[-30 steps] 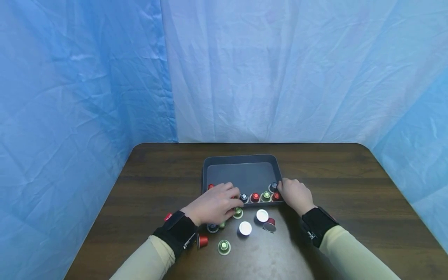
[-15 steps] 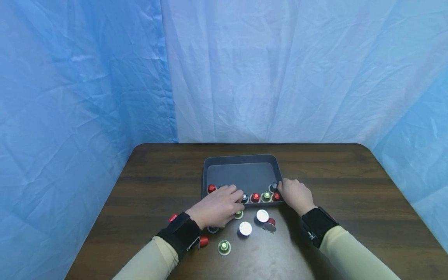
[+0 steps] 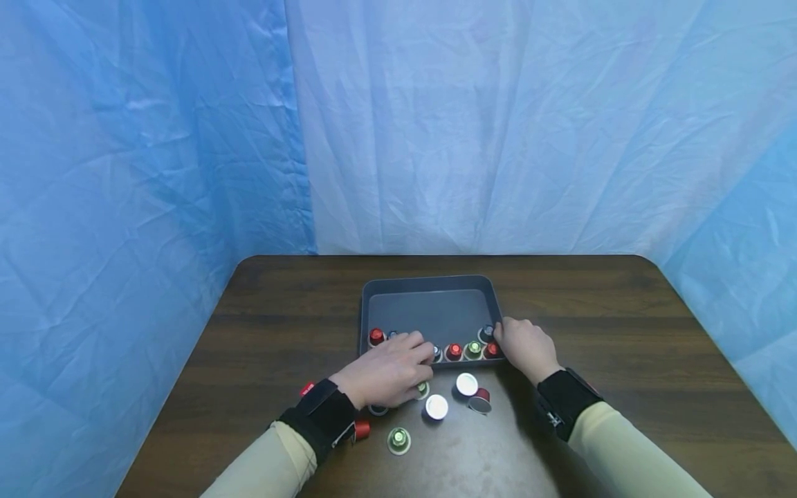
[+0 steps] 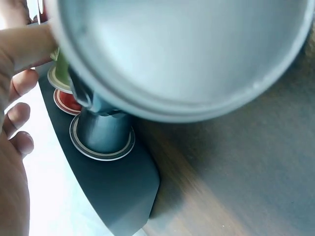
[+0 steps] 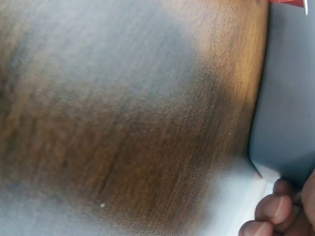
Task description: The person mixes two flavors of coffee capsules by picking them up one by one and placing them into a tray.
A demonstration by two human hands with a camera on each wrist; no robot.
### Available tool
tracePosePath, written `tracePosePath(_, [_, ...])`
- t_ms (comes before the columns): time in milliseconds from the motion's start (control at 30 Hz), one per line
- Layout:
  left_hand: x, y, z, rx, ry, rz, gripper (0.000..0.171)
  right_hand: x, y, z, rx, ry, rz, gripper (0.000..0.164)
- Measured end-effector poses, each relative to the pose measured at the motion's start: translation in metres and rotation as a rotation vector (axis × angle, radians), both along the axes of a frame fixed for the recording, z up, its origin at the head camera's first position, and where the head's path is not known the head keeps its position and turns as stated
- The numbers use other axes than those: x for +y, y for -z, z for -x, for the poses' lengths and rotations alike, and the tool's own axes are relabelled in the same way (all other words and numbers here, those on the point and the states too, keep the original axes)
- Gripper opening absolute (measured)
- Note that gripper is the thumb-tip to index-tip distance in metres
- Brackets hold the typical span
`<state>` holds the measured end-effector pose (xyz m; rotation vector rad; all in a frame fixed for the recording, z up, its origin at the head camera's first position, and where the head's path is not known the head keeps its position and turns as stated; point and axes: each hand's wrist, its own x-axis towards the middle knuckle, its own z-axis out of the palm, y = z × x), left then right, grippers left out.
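My left hand [image 3: 389,370] bends over the near edge of the dark baking tray [image 3: 436,283]. Its fingertips are at a green coffee capsule [image 3: 423,391] just outside the rim, pinching it. The left wrist view shows a finger [image 4: 24,46] against the green capsule [image 4: 61,71], with red [image 4: 66,103] and dark [image 4: 103,132] capsules beyond. A pale round lid [image 4: 182,54] fills the top, close to the camera. My right hand [image 3: 528,346] grips the tray's right side near its front corner; its curled fingers [image 5: 273,206] show at the tray wall.
Inside the tray, red [image 3: 454,351], green [image 3: 474,349] and dark capsules line the near side. On the wooden table [image 3: 591,311] before it lie white-lidded capsules [image 3: 436,407], a tipped red one [image 3: 480,401], another red one [image 3: 362,429] and a green one [image 3: 398,440].
The green capsule at my left fingertips has shifted slightly toward me. My left hand has moved a little to the right. The right hand and tray stay still.
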<state>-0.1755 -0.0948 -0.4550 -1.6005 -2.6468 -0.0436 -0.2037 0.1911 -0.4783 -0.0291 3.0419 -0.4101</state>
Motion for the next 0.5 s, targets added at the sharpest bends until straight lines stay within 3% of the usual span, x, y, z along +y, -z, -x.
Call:
tracePosePath(200, [0.000, -0.003, -0.002, -0.005, 0.018, 0.016, 0.026, -0.001, 0.000, 0.000, -0.013, 0.001, 0.004, 0.030])
tracePosePath(500, [0.001, -0.014, -0.004, -0.010, 0.049, -0.072, 0.021, -0.001, 0.000, 0.000, -0.023, 0.008, 0.005, 0.030])
